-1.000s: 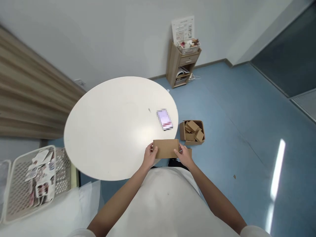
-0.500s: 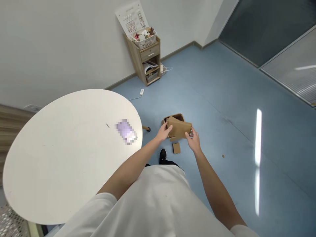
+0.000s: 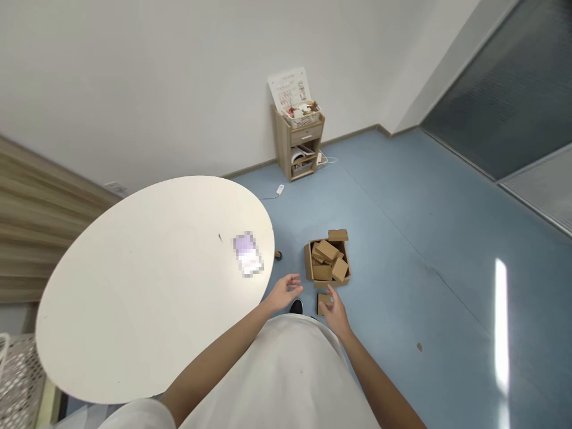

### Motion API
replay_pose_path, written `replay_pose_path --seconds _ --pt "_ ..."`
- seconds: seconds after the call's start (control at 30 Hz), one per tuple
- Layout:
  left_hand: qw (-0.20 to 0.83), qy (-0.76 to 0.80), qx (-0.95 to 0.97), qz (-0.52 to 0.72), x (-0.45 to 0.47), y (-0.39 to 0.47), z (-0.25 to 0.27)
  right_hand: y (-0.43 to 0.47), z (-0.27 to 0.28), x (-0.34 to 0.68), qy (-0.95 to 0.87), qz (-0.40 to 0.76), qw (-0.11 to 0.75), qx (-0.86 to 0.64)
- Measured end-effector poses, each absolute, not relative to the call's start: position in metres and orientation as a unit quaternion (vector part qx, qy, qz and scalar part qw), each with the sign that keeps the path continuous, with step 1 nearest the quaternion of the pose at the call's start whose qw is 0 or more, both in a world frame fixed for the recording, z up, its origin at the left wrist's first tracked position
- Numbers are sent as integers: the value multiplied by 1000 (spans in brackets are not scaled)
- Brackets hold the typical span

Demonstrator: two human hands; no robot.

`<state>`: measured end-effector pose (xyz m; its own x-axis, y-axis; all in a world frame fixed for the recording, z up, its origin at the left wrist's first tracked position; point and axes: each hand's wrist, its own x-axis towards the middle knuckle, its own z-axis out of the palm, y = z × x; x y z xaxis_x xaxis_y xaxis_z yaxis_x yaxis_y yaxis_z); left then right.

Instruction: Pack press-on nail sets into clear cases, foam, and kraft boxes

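Observation:
My left hand (image 3: 286,292) hangs in the air in front of my shirt, fingers curved and apart, holding nothing. Level with it on the other side, my right hand (image 3: 336,314) is also bare, its thumb and fingers spread. Beyond both hands an open cardboard carton (image 3: 308,262) stands on the floor. Several small brown boxes (image 3: 328,250) lie jumbled inside it, some tilted. Another small box (image 3: 338,235) shows at the carton's far edge; whether it rests on it I cannot tell. A small square box (image 3: 322,302) on the floor is partly covered by my right hand.
To the left is a round white table (image 3: 156,286) with a blurred-out purple rectangle (image 3: 248,254) on it. A wooden cabinet (image 3: 283,140) with a flower basket (image 3: 304,116) stands by the wall. A white switch on a cord (image 3: 280,189) and a brown scrap (image 3: 419,347) lie on the floor.
The cardboard box that both hands held is out of them. My hands have drawn back towards my body and opened, uncovering the carton's contents. The view has shifted, so the room appears lower and further right.

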<state>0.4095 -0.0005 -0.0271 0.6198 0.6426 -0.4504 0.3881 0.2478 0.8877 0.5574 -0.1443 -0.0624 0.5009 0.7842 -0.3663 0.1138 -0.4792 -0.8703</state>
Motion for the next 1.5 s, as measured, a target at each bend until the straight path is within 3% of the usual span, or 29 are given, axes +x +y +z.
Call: replay_pose_path --seconds 0.17,0.47,0.87,1.1,1.5 --pt "601 537 564 181 342 -3 -20 -108 -48 532 -370 396 403 -737" --pt "577 615 463 273 225 -17 2 -19 0 441 -511 419 390 -641" --pt "507 677 418 331 76 -54 -11 -25 -7 286 -534 551 302 -565" --pt "469 718 345 381 40 -72 -10 -6 14 254 -542 596 256 -534" --pt "380 774 269 429 4 -122 16 22 4 160 -654 637 116 -391"
